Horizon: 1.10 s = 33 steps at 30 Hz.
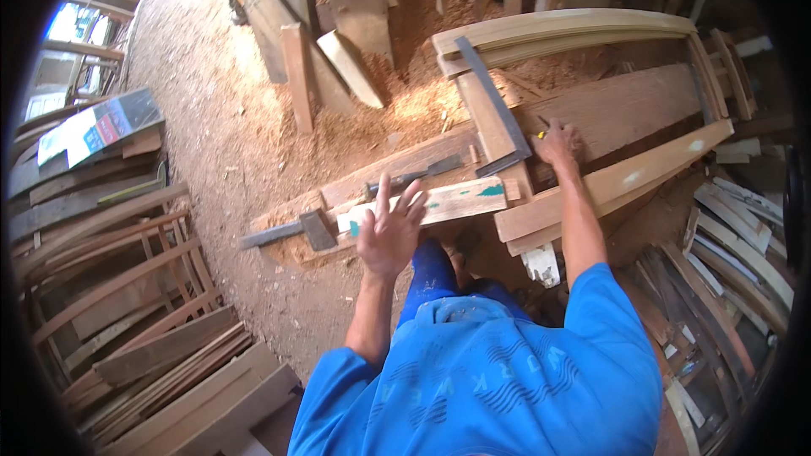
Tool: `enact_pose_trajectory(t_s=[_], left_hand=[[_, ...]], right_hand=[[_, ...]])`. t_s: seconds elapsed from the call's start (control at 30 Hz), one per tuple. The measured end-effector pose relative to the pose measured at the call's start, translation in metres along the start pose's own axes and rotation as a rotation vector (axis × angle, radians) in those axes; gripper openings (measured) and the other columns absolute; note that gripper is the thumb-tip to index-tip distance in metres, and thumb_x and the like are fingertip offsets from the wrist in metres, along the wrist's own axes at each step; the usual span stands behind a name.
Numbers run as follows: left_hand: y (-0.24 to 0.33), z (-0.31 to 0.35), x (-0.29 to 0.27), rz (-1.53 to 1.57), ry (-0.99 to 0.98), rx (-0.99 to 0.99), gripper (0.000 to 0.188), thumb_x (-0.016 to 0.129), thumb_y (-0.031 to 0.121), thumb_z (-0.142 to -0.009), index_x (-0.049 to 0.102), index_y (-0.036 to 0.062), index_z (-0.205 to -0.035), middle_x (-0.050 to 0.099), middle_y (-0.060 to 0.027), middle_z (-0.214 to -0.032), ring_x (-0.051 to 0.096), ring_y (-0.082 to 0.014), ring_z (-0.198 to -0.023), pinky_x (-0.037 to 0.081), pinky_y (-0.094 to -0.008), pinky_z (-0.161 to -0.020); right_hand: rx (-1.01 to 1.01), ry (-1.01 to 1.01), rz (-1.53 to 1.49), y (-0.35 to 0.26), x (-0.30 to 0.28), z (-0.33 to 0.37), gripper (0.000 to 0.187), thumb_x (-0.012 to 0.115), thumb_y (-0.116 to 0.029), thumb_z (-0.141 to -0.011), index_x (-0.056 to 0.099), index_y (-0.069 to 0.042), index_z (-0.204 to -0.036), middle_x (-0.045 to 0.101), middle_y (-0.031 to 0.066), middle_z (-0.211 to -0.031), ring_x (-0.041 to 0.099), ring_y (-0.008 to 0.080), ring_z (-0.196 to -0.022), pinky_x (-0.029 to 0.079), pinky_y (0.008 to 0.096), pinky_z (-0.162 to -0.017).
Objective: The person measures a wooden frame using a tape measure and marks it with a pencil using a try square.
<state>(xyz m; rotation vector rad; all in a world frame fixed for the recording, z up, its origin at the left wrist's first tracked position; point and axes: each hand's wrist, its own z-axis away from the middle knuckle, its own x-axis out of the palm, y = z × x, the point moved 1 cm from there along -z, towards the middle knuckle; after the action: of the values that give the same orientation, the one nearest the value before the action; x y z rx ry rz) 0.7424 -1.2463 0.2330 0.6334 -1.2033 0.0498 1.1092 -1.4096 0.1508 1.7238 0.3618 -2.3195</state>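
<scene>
My left hand (391,232) hovers with spread fingers over a pale board (460,202) marked with green paint, holding nothing. My right hand (560,148) rests by a brown wooden panel (621,110), its fingers closed around a small black-and-yellow thing (541,133), too small to name surely. Just left of that hand, a dark carpenter's square (492,101) lies across one end piece (484,121) of a wooden frame (570,25). Left of my left hand is a hammer (317,230) with a dark head. A dark long-bladed tool, seemingly a chisel (414,179), lies behind the pale board.
Sawdust and shavings (405,114) cover the ground beyond the work. Offcuts (296,76) lean at the back. Stacked boards (160,304) fill the left side, with a shiny sheet (106,127) on top. Curved wood strips (710,304) lie piled at the right.
</scene>
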Motion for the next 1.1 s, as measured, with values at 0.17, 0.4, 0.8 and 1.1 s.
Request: enact_pose_trajectory(t_s=[0.17, 0.4, 0.8, 1.1], left_hand=[[0.000, -0.018, 0.052, 0.184, 0.036, 0.000, 0.112, 0.050, 0.082, -0.091, -0.013, 0.0315, -0.169, 0.017, -0.0284, -0.171, 0.028, -0.0487, -0.154, 0.020, -0.0546, -0.129], [-0.030, -0.031, 0.081, 0.302, -0.017, -0.018, 0.110, 0.044, 0.087, -0.090, -0.012, 0.0338, -0.169, 0.013, -0.0288, -0.172, 0.018, -0.0460, -0.158, 0.015, -0.0579, -0.129], [-0.028, -0.018, 0.090, 0.172, -0.032, 0.144, 0.103, 0.028, 0.089, -0.094, -0.007, 0.0295, -0.170, 0.010, -0.0311, -0.172, 0.011, -0.0480, -0.160, 0.009, -0.0560, -0.130], [-0.020, -0.021, 0.086, 0.195, -0.035, 0.173, 0.104, 0.030, 0.089, -0.093, -0.007, 0.0290, -0.170, 0.009, -0.0314, -0.173, 0.012, -0.0467, -0.160, 0.007, -0.0541, -0.131]], right_hand=[[-0.259, 0.210, -0.862, -0.008, -0.064, 0.062, 0.050, 0.059, -0.038, -0.106, 0.064, -0.001, -0.139, 0.063, 0.0141, -0.096, 0.060, 0.0262, -0.094, 0.050, 0.0391, -0.084], [-0.650, -0.016, -1.360, -0.094, -0.125, 0.231, 0.061, 0.051, -0.047, -0.111, 0.060, 0.006, -0.140, 0.055, 0.0040, -0.076, 0.050, 0.0100, -0.071, 0.042, 0.0287, -0.064], [-0.706, -0.173, -1.309, -0.128, -0.099, 0.242, 0.017, 0.065, -0.012, -0.100, 0.067, 0.003, -0.109, 0.073, 0.0096, -0.086, 0.070, 0.0121, -0.080, 0.056, 0.0290, -0.072], [-0.778, -0.119, -1.216, -0.135, -0.106, 0.233, 0.011, 0.065, -0.007, -0.095, 0.068, 0.002, -0.100, 0.072, 0.0178, -0.082, 0.072, 0.0260, -0.069, 0.056, 0.0364, -0.062]])
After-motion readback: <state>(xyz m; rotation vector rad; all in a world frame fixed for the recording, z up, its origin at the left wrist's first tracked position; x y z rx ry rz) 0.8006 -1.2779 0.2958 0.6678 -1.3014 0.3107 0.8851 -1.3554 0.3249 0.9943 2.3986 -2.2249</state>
